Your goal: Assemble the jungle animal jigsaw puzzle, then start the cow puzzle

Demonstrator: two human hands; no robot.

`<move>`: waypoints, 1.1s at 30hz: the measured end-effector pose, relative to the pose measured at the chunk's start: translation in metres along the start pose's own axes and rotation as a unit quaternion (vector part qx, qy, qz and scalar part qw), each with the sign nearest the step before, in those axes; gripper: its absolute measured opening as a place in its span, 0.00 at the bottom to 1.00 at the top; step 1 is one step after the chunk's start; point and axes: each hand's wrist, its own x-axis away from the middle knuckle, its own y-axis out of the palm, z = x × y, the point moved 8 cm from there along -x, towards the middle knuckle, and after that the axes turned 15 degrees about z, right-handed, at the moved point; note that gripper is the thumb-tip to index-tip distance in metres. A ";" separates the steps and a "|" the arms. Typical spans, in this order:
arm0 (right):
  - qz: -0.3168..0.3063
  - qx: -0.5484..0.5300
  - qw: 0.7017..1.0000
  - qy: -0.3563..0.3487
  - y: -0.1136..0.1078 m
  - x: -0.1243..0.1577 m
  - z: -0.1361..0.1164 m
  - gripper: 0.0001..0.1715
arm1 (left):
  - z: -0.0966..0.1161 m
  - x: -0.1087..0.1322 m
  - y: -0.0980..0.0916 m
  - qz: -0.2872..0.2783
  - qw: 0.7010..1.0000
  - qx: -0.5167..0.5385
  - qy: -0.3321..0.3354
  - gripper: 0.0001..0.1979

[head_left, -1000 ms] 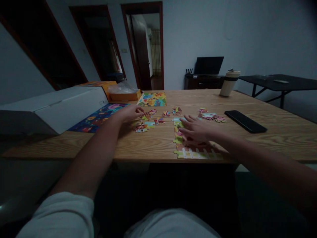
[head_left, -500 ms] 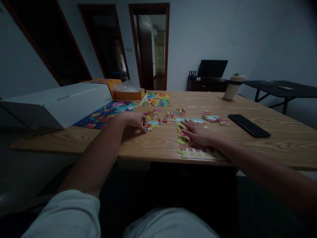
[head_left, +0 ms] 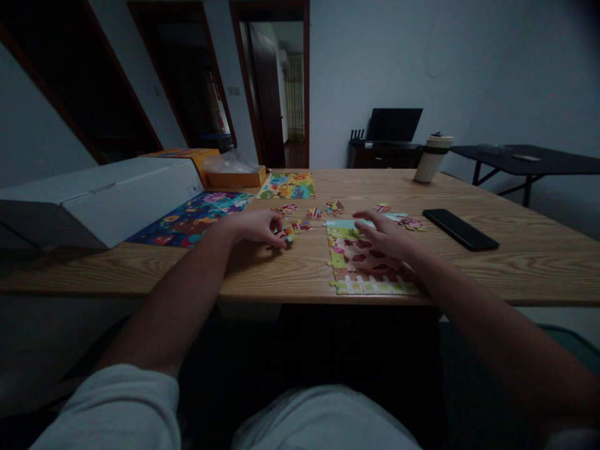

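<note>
My left hand [head_left: 259, 228] is closed in a pinch on a small puzzle piece [head_left: 287, 238], held a little above the wooden table. Right beyond it lie loose puzzle pieces [head_left: 300, 225] in red, yellow and purple. A partly joined jigsaw puzzle [head_left: 338, 275] lies near the table's front edge, with brown patches, a white fence and knobbed left side showing. Over its upper right part hovers my right hand [head_left: 382, 234], fingers apart and holding nothing; it hides some of the puzzle.
More loose pieces [head_left: 412, 224] lie past my right hand, near a black phone [head_left: 459, 229]. Two finished puzzles, one dark blue [head_left: 187, 219] and one yellow-green [head_left: 291, 186], sit left of a cup [head_left: 432, 161]. A white box [head_left: 135, 194] and orange box [head_left: 237, 179] stand at left.
My right hand has lifted off the puzzle and shifted toward its far edge, baring the brown patches. My left hand now has a piece raised slightly. The whole view has shifted a little.
</note>
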 end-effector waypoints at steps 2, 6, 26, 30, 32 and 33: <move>-0.008 0.008 1.000 0.006 0.000 0.002 -0.002 0.26 | 0.028 -0.002 0.001 0.049 0.997 0.004 0.056 0.22; -0.028 0.033 0.999 -0.004 0.002 0.003 -0.003 0.25 | 0.070 -0.005 0.015 0.085 0.987 -0.011 0.137 0.19; -0.045 0.033 0.998 -0.014 0.009 0.004 -0.001 0.26 | 0.099 0.000 0.033 0.145 0.932 0.027 0.332 0.14; -0.069 0.053 0.996 -0.024 0.012 0.006 -0.005 0.27 | 0.102 0.000 0.036 0.144 0.932 0.012 0.334 0.14; -0.086 0.075 0.992 -0.058 0.018 0.009 -0.010 0.30 | 0.106 0.002 0.035 0.131 0.932 0.009 0.338 0.15; -0.096 0.090 0.988 -0.079 0.023 0.011 -0.012 0.32 | 0.104 0.001 0.033 0.127 0.934 0.010 0.334 0.15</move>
